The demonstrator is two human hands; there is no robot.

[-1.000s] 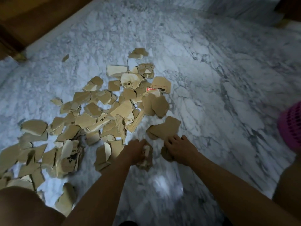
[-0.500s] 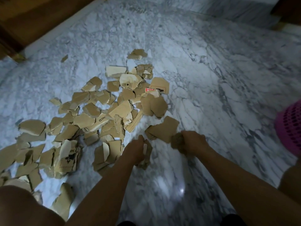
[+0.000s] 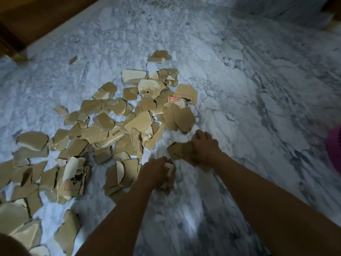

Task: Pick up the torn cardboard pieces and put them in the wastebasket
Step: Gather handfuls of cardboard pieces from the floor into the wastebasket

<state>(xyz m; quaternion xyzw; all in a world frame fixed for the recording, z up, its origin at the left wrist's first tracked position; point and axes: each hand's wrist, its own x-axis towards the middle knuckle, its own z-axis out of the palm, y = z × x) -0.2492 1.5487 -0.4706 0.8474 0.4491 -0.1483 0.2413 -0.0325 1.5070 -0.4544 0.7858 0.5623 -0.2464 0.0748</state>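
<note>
The fingers of the right hand were curled tight round a brown cardboard piece, which stuck out to the left of them. The fingers of the left hand were clamped on a small bunch of scraps, seen just right of the knuckles. The pieces were judged to be light, thin and a bit stiff, yet easily bent, so several could be squeezed together. A flat piece would best be pinched at a torn edge. The held piece was pointed left, with its long side across the view. Beyond and left of the fingers, the torn cardboard pieces were spread flat on the marble floor, pointing every way. Far right of the fingers, a blurred pink thing, likely the wastebasket, was cut off by the edge of the view.
</note>
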